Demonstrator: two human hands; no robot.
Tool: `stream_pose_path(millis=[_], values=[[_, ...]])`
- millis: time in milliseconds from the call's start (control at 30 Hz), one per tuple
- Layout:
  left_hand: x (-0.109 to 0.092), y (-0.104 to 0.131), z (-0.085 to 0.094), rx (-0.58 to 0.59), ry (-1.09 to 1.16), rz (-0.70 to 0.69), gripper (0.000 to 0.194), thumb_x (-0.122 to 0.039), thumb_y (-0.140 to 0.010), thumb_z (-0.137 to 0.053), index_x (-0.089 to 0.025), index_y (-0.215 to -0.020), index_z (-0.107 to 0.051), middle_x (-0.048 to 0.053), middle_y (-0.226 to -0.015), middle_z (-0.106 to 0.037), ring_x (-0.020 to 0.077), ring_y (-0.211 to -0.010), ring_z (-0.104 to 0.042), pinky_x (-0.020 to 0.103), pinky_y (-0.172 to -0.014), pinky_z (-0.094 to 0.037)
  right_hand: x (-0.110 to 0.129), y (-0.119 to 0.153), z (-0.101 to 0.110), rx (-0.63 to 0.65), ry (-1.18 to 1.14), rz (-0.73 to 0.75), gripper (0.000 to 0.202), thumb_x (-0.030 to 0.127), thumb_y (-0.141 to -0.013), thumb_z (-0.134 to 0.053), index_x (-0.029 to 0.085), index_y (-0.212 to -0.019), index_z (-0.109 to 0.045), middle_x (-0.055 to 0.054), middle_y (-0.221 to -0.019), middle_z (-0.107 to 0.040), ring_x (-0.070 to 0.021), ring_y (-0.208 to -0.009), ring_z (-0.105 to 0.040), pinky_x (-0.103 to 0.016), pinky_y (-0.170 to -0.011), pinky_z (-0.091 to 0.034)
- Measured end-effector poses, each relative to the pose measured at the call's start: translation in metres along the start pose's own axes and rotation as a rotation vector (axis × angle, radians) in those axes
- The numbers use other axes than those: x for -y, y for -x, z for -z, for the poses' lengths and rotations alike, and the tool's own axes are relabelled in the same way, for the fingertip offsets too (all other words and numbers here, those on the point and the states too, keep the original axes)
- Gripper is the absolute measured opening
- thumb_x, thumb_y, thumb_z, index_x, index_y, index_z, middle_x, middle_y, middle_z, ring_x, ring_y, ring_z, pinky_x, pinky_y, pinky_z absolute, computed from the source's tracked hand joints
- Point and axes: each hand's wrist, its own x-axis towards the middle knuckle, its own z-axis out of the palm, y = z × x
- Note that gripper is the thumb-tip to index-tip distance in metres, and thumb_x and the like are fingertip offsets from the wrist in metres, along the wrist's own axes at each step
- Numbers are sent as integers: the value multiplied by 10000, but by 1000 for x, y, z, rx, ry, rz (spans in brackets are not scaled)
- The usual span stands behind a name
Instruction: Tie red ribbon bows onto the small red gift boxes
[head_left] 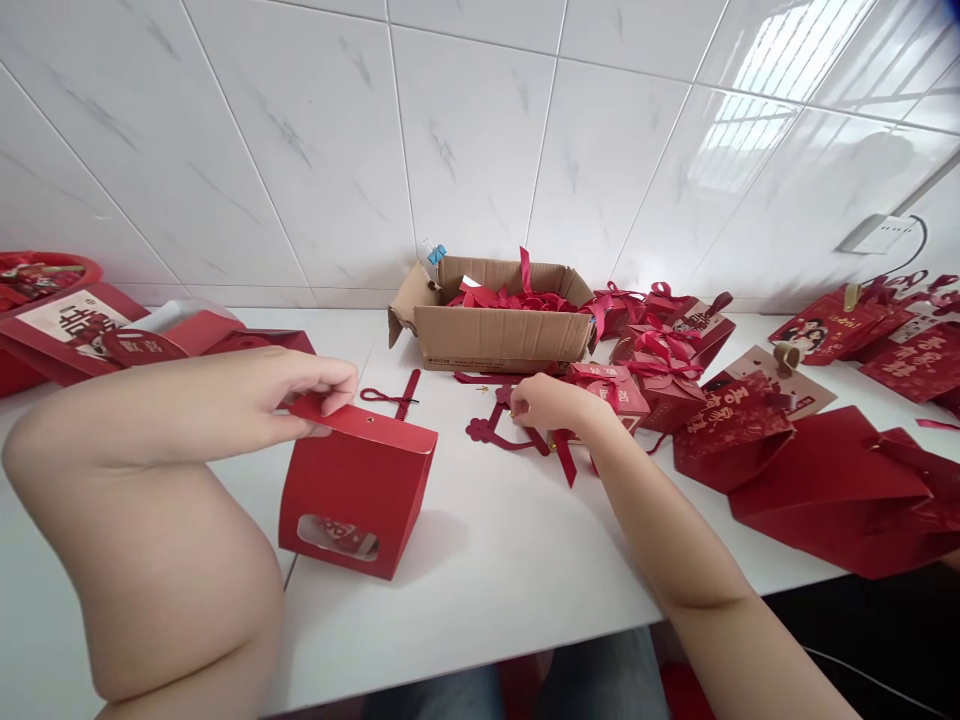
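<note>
Both arms are bare along their visible length. The left arm is sharply flexed, its elbow [34,435] jutting outward, with the upper arm [180,580] looming large in the foreground and the forearm [165,410] running almost level across the body. The left hand [319,390] is palm-down, fingers curled, thumb [296,428] extended beneath them in a pinching grip. The right arm [660,530] reaches obliquely forward and inward, only slightly bent (note the crease at the elbow). The right hand [547,403] lies farther forward, back uppermost, fingers bent downward; its thumb is hidden.
</note>
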Motion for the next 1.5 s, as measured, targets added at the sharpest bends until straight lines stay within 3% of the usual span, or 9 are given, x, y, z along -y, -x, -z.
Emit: stream_pose_path(millis=[100,333,567,767,967,1267,1433,1500], values=[[2,-1,-1,171,19,-58,122,-168,-829,-419,-207,-724,-467,-37,-722,-539,118,-660,-450,206,-594,-343,-10,-8,-5,-63,11,-34,225,69,-742,-544,195,-832,-707,-83,-907,-717,-195,-683,-649,-268,-546,-422],[3,-3,-2,165,12,-57,119,-156,-831,-419,-209,-729,-449,-35,-727,-530,123,-673,-455,212,-600,-345,-18,-30,-24,-41,44,16,190,107,-671,-659,206,-830,-690,-70,-954,-711,-199,-735,-650,-256,-563,-424],[-3,-5,0,147,-23,-46,111,-145,-805,-415,-208,-722,-453,-35,-703,-542,124,-646,-456,226,-580,-340,-21,-30,-25,-118,113,-22,268,38,-775,-514,190,-914,-686,-101,-1067,-660,-211,-847,-648,-270,-681,-444],[-14,-9,-1,156,-69,-28,96,-157,-783,-431,-223,-724,-469,-35,-708,-560,136,-636,-470,249,-560,-320,-21,-38,-29,-170,151,-73,289,128,-846,-510,191,-1061,-693,-120,-1128,-611,-219,-916,-643,-271,-727,-461],[-18,-11,-3,124,-85,-96,101,-185,-827,-431,-224,-734,-443,-48,-701,-550,129,-647,-471,250,-590,-324,-21,-46,-34,-181,166,-53,195,243,-846,-569,184,-962,-715,-108,-1095,-634,-230,-934,-634,-267,-714,-468],[-22,-11,-2,130,-62,-102,108,-171,-836,-423,-209,-735,-423,-48,-696,-538,112,-631,-448,243,-567,-297,-22,-48,-37,-162,113,-46,146,191,-857,-558,151,-922,-682,-123,-1104,-639,-219,-908,-638,-267,-730,-461],[-22,-13,-3,122,-85,-104,113,-206,-844,-442,-211,-732,-430,-50,-683,-538,111,-612,-440,235,-553,-309,-21,-45,-31,-243,58,-99,247,217,-947,-427,111,-1046,-627,-174,-1210,-569,-236,-1054,-598,-288,-889,-432],[-23,-14,-3,116,-87,-93,115,-223,-844,-447,-211,-730,-438,-46,-683,-542,114,-609,-444,235,-543,-316,-19,-45,-32,-240,36,-150,256,200,-946,-421,84,-1062,-618,-205,-1205,-569,-244,-1015,-616,-300,-856,-445]])
